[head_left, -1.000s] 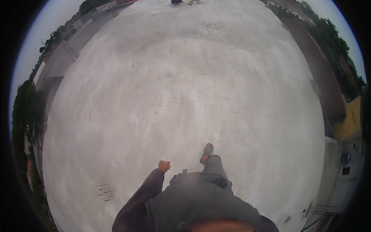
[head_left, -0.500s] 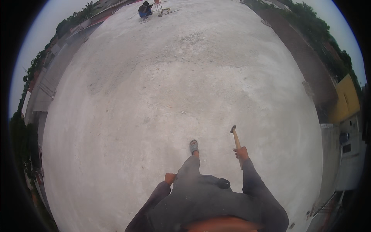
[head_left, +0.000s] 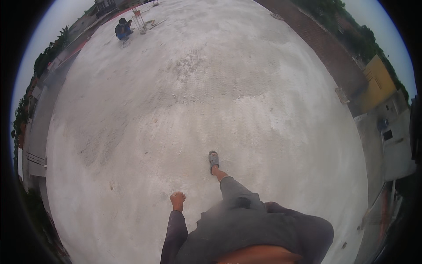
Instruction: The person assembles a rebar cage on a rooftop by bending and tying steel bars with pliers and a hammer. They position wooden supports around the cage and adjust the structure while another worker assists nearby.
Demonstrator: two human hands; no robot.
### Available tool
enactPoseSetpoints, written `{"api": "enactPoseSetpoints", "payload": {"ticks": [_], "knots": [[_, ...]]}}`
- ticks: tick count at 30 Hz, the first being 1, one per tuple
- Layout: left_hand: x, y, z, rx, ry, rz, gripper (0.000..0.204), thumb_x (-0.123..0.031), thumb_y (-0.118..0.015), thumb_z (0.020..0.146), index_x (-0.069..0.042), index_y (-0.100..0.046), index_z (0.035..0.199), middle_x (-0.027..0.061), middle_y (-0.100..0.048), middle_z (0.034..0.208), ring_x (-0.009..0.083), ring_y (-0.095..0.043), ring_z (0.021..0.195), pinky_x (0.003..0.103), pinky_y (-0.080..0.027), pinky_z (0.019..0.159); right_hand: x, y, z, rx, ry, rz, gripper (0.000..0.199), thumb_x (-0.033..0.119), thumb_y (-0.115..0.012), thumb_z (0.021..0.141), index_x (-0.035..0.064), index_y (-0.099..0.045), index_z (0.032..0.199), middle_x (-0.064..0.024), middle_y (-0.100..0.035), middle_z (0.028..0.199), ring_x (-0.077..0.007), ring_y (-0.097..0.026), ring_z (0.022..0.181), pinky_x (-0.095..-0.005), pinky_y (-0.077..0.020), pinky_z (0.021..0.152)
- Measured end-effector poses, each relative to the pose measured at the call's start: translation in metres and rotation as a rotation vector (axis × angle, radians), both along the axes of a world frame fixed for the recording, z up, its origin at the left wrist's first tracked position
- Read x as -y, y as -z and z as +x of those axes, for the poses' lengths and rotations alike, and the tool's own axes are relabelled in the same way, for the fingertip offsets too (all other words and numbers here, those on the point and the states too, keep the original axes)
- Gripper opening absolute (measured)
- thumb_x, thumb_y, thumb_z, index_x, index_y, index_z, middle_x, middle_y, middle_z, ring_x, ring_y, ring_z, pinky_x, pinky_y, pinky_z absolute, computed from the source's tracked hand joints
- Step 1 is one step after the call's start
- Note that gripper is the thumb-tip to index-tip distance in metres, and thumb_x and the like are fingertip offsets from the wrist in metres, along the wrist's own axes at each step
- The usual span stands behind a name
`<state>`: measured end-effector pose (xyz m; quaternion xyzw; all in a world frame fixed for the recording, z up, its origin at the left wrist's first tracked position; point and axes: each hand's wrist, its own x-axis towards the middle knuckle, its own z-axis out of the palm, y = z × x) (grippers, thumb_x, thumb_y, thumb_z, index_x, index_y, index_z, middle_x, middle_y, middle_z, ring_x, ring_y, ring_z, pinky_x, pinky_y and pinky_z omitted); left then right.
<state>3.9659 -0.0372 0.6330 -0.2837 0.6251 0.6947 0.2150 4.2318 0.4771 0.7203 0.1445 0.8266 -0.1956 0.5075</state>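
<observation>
My left hand (head_left: 177, 201) swings out ahead of my body on the left, above the pale concrete slab (head_left: 132, 145). Its fingers are curled into a loose fist, and I make out nothing in them. On the right, my dark sleeve (head_left: 303, 224) folds back against my side; the right hand and the hammer seen earlier are hidden. One foot in a grey sandal (head_left: 213, 162) is planted ahead of me on the slab.
Far left, a person (head_left: 123, 30) crouches beside reddish upright rods (head_left: 139, 21). Small crumbs of rubble lie across the middle. A brick-coloured strip (head_left: 325, 42) runs along the right edge, with a yellow wall (head_left: 378, 83) beyond.
My right hand, with the hammer, has swung back out of sight. My left hand has come forward and left. The crouching person appears farther left and nearer.
</observation>
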Motion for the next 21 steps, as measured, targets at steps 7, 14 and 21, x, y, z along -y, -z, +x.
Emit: {"api": "enactPoseSetpoints", "payload": {"ticks": [7,14,21], "knots": [[-0.026,-0.036,-0.168,0.491,0.147,-0.022,0.021,-0.022,-0.046,0.09,-0.006,-0.058,0.085,0.01,-0.053,0.066,0.024,-0.059,0.055,0.033,-0.039,0.043,-0.066,-0.031,-0.324,0.027,0.026,-0.031,0.04,0.028,-0.068,0.09,-0.0022,-0.064,0.116,-0.0203,-0.072,0.109,-0.0371,-0.069,0.106,-0.0469,-0.0552,0.086],[-0.087,-0.039,-0.431,0.191,0.286,-0.092,0.02,-0.017,-0.047,0.091,-0.009,-0.057,0.074,0.0091,-0.053,0.063,0.0221,-0.059,0.054,0.037,-0.048,0.047,-0.125,-0.021,-0.725,-0.16,0.91,-0.131,0.042,0.016,-0.074,0.087,-0.0139,-0.056,0.11,-0.0156,-0.062,0.082,-0.0255,-0.061,0.066,-0.041,-0.0476,0.057],[-0.119,-0.025,-0.79,-0.355,1.19,-1.095,0.007,-0.019,-0.072,0.079,-0.012,-0.074,0.08,0.0031,-0.073,0.076,0.0225,-0.071,0.066,0.035,-0.052,0.052,-0.183,-0.013,-1.031,-0.265,1.178,-0.256,0.034,0.011,-0.074,0.085,-0.0105,-0.057,0.104,-0.0097,-0.054,0.07,-0.019,-0.053,0.052,-0.0359,-0.0386,0.043]]}}
